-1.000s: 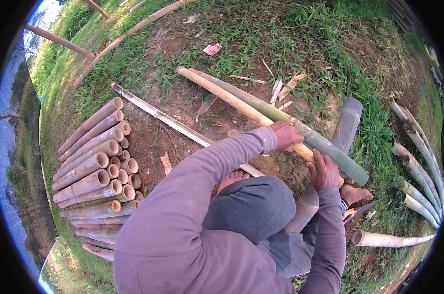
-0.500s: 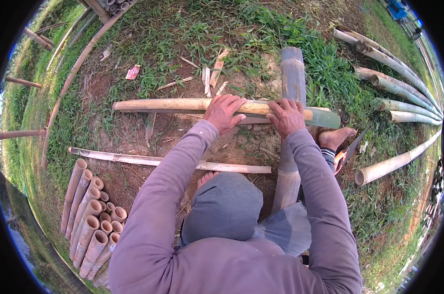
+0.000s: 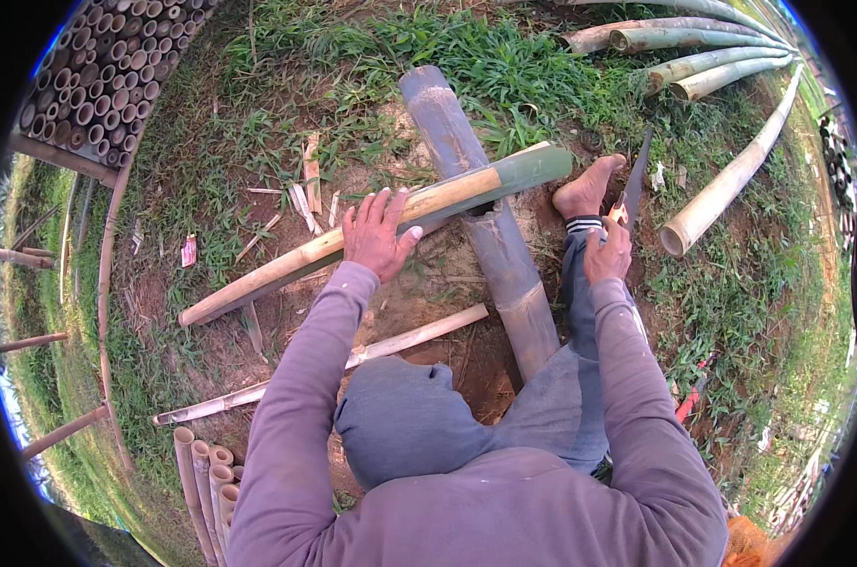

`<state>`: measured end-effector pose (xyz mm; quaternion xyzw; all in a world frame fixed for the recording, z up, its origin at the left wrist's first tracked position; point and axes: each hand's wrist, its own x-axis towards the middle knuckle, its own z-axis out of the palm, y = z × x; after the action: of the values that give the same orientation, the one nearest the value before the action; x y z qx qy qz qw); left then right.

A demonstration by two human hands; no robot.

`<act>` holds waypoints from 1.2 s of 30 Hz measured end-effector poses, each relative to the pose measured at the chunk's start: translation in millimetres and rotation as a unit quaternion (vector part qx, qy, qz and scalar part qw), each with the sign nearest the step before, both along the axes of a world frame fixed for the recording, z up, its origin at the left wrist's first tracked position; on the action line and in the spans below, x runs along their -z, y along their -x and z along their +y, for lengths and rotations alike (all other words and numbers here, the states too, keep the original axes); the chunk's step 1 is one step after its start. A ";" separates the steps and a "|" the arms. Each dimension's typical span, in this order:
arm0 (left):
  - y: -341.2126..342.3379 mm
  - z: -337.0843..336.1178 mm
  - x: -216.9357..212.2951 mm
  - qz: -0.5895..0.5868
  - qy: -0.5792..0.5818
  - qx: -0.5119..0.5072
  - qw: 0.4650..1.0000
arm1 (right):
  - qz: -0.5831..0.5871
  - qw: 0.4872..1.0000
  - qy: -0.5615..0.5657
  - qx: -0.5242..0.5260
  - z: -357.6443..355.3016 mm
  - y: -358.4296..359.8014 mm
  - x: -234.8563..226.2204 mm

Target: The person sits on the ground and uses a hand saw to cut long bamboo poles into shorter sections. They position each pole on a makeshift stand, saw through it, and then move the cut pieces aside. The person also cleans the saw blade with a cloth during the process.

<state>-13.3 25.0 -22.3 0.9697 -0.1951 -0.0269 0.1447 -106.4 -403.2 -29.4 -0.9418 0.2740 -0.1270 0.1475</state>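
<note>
Lining the far left is 1 stack (image 3: 98, 71) of bamboo tubes, too many to count; at near left sit at least 4 cut tubes (image 3: 202, 472), with 1 red-and-white scrap (image 3: 188, 251) on the ground beyond. 1 split strip (image 3: 419, 334) lies on the near side of 1 pale bamboo length (image 3: 287, 269), which passes under the spread fingers of the left hand (image 3: 377, 238), laid open on top without wrapping round. The length's long axis runs from near left to far right, crossing 1 grey log (image 3: 512, 274) and meeting green bamboo (image 3: 534, 167) at its right end. Farther right, apart from the length, the right hand (image 3: 606, 255) curls its fingers around the orange handle of 1 saw (image 3: 639, 175), blade pointing far, beside 1 bare foot (image 3: 589, 189). At right lie 1 lone pole (image 3: 736, 170) and, beyond, at least 5 more.
</note>
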 end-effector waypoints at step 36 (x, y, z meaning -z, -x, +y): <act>-0.2 18.7 -1.8 -0.077 0.134 0.031 0.987 | -0.125 0.855 0.021 -0.502 135.4 -108.4 -38.6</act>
<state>-13.1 43.7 -20.5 0.9342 -0.2371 0.0700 0.2574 2.0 -267.9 9.2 -0.9306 -0.2598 -0.1576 0.2043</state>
